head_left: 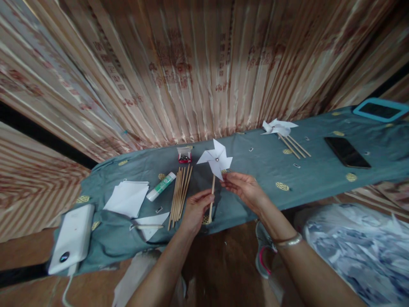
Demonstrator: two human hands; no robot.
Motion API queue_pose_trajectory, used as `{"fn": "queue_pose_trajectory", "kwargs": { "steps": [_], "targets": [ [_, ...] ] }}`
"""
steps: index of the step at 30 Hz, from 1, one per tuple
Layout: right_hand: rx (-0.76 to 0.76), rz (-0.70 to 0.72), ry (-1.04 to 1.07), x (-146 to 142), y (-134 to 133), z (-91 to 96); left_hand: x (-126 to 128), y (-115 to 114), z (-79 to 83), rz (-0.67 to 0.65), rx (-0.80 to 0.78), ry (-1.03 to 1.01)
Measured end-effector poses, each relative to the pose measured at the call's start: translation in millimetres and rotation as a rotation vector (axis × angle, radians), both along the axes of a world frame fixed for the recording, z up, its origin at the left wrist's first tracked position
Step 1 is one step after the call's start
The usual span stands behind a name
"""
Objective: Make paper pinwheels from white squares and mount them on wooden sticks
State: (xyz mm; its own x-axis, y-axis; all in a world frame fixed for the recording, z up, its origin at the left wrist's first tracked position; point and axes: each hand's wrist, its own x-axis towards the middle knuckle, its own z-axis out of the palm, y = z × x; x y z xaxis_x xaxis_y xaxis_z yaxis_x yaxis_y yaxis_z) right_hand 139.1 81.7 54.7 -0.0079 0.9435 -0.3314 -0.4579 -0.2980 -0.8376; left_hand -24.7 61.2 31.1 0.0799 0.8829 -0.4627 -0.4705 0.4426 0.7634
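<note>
A white paper pinwheel (216, 158) on a thin wooden stick (212, 197) stands upright over the blue-grey cloth (265, 166). My left hand (195, 209) is closed round the lower part of the stick. My right hand (243, 189) pinches the lower right blade of the pinwheel with thumb and fingertips. A metal pin shows at the pinwheel's centre.
Left of my hands lie a bundle of wooden sticks (180, 192), a glue stick (161, 186), a small red box of pins (184, 156), white paper squares (127, 198) and a white power bank (73, 237). Finished pinwheels (278, 127), a black phone (347, 152) and a blue-cased tablet (380, 109) lie right.
</note>
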Motion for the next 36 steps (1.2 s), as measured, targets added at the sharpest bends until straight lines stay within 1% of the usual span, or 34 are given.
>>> {"fn": "queue_pose_trajectory", "kwargs": {
  "steps": [9, 18, 21, 25, 27, 29, 32, 36],
  "targets": [
    [0.008, 0.041, 0.003, -7, -1, -1.6, 1, 0, 1.4, 0.008, -0.001, -0.012],
    [0.038, 0.071, -0.031, -9, -4, 3.4, 1, 0, 5.0, 0.008, -0.003, -0.017],
    [0.062, 0.011, -0.120, -4, -3, 2.0, 1, 0, 7.3, 0.012, -0.018, -0.016],
    [0.102, -0.179, -0.256, 11, 4, -3.4, 0, 0, 10.3, -0.004, -0.034, -0.029],
    [0.127, -0.264, -0.295, 19, 9, -5.8, 0, -1, 10.6, -0.020, -0.030, -0.037],
    [0.151, -0.320, -0.309, 25, 13, -7.1, 0, -2, 10.3, -0.044, -0.027, -0.046],
    [0.157, -0.326, -0.240, 28, 17, -6.9, 0, -4, 10.0, -0.098, -0.040, -0.070],
    [0.115, -0.211, -0.117, 27, 18, -4.0, 0, -5, 9.9, -0.132, -0.048, -0.098]
  ]
}}
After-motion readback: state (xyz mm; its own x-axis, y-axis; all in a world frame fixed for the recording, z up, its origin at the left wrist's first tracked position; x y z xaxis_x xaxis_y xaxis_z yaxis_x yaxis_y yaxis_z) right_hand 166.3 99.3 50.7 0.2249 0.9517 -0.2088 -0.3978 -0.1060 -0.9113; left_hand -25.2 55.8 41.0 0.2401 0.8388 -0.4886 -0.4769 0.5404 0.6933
